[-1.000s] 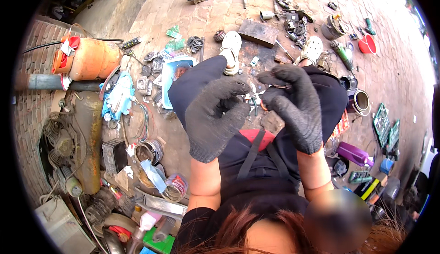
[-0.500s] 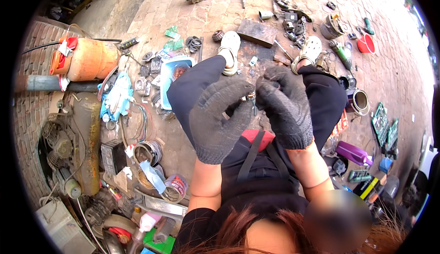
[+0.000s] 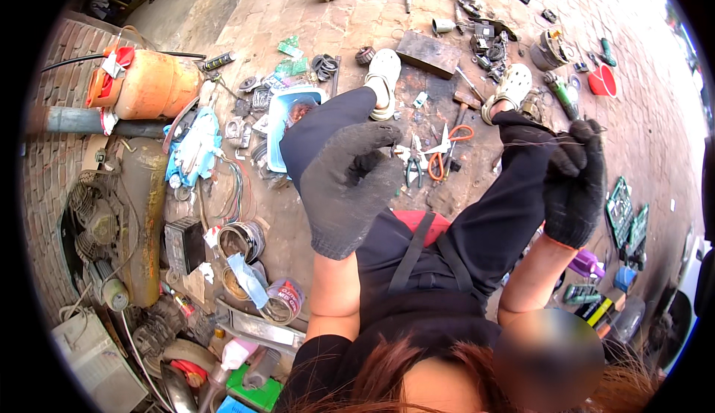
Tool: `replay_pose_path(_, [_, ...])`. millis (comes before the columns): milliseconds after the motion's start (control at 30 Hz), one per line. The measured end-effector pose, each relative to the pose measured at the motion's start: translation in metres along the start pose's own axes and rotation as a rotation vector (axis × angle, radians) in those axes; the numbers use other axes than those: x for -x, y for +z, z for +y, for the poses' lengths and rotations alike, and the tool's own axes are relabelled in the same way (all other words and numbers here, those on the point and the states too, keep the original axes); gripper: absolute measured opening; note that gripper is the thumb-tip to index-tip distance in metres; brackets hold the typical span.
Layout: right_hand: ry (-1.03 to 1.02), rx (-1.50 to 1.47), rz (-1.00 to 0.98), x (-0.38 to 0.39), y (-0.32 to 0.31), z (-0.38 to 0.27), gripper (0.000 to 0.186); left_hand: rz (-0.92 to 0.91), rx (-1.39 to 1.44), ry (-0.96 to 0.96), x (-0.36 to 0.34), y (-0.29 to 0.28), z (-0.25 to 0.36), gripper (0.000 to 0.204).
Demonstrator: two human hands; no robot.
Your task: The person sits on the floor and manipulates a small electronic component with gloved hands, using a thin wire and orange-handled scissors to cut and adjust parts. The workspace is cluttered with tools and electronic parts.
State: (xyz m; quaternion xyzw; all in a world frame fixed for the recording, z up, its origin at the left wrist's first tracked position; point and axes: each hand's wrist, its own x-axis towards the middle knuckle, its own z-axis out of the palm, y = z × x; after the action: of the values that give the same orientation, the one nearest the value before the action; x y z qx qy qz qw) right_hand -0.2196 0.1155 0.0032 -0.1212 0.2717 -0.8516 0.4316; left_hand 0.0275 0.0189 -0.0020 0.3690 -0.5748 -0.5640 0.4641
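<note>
My left hand (image 3: 350, 189), in a dark work glove, is held above my left thigh. Its fingers are curled toward the thumb, and whatever lies inside them is hidden. Far to the right, my right hand (image 3: 575, 182), gloved too, is raised beside my right knee with its fingers closed. A thin wire-like strand (image 3: 525, 143) runs across at its fingertips and seems pinched there. On the ground between my legs lie pliers (image 3: 413, 163), orange-handled scissors (image 3: 449, 147) and a hammer (image 3: 465, 103).
A metal block (image 3: 428, 54) sits between my shoes. A blue basin (image 3: 277, 134) stands by my left leg, with an orange gas cylinder (image 3: 160, 89) beyond. Tins (image 3: 242, 240) and scrap parts crowd the left. A red bucket (image 3: 602, 81) and green circuit boards (image 3: 620, 203) lie right.
My hands, close together before, are now wide apart. The right one moved to the right, uncovering the scissors and pliers. The small metal piece at the left fingertips no longer shows.
</note>
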Motion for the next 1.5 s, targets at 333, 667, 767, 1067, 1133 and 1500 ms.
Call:
replay_pose_path(333, [-0.106,-0.235,-0.009,-0.019,-0.043,-0.076,0.016,0.026,0.027,-0.022,-0.002,-0.008,-0.003,0.035])
replay_pose_path(667, [-0.068,0.192,0.057,-0.006,-0.008,-0.017,0.019,0.026,-0.030,-0.052,-0.004,0.000,0.003,0.034])
replay_pose_path(767, [0.025,0.497,-0.090,0.001,0.019,0.021,0.025,-0.017,-0.049,-0.034,-0.004,0.002,0.005,0.034])
replay_pose_path(1067, [0.313,0.689,-0.324,0.015,0.056,0.083,0.038,-0.047,0.016,-0.033,-0.001,0.003,0.010,0.033])
replay_pose_path(1133, [0.334,0.788,-0.297,0.015,0.057,0.086,0.036,-0.041,-0.003,-0.021,-0.001,0.002,0.009,0.033])
replay_pose_path(1500, [0.099,0.514,-0.047,0.016,0.060,0.058,0.023,-0.050,-0.109,0.077,-0.002,-0.004,-0.004,0.037])
